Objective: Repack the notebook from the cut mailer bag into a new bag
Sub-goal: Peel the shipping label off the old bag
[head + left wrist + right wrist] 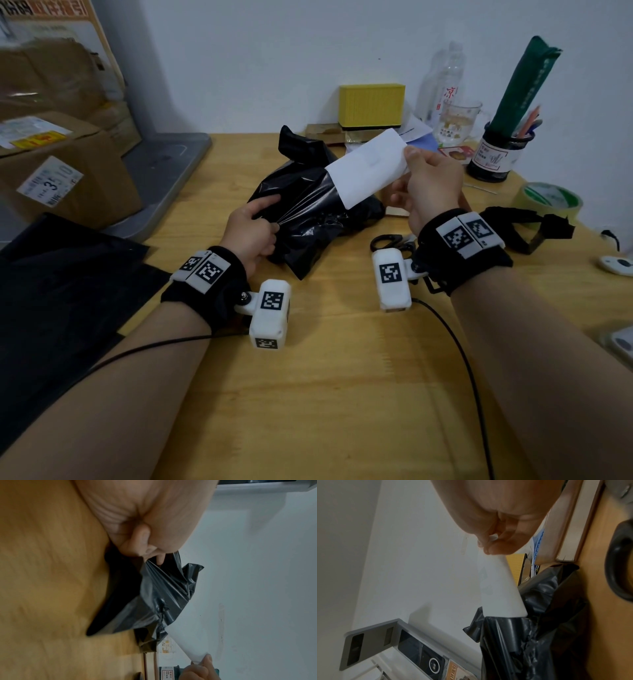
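A crumpled black mailer bag (308, 219) (159, 599) (530, 635) lies on the wooden table (325, 394), its torn mouth facing right. A white notebook (368, 168) (187, 642) (496, 588) sticks halfway out of that mouth, tilted upward. My right hand (428, 181) (489, 543) pinches the notebook's upper right corner. My left hand (253, 233) (144, 549) grips a bunched fold of the bag at its left end. A flat black bag (58, 301) lies at the table's left edge.
Scissors (390, 243) lie just under my right wrist. A tape roll (548, 200) sits at the right. A yellow box (371, 104), a glass cup (459, 121), a bottle (445, 78) and a pen holder (496, 154) line the back wall. Cardboard boxes (58, 164) stand at the left.
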{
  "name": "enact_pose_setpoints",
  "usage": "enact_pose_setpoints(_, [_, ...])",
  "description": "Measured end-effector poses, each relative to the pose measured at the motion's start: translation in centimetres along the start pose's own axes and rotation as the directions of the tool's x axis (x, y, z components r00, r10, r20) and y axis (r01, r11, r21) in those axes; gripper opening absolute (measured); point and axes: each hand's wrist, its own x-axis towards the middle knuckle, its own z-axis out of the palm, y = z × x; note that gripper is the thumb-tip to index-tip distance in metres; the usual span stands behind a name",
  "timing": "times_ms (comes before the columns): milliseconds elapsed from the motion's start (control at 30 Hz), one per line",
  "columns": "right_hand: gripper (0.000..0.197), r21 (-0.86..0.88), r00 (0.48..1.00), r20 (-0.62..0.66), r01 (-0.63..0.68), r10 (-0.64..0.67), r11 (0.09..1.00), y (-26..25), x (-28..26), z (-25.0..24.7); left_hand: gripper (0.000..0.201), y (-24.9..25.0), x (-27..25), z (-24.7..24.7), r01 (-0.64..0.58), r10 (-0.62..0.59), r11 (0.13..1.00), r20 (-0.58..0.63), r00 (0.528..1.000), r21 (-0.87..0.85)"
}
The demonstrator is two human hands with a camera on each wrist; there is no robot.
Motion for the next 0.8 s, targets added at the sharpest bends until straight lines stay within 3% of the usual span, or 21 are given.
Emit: enact_pose_setpoints(800, [0.015,0.145,0.995,-0.02,-0.095,0.099,0.985,-0.13,-0.25,-0.16,0.069,0.11,-0.14,0.24,-0.002,0.003,0.995,-0.013,1.0,0.096])
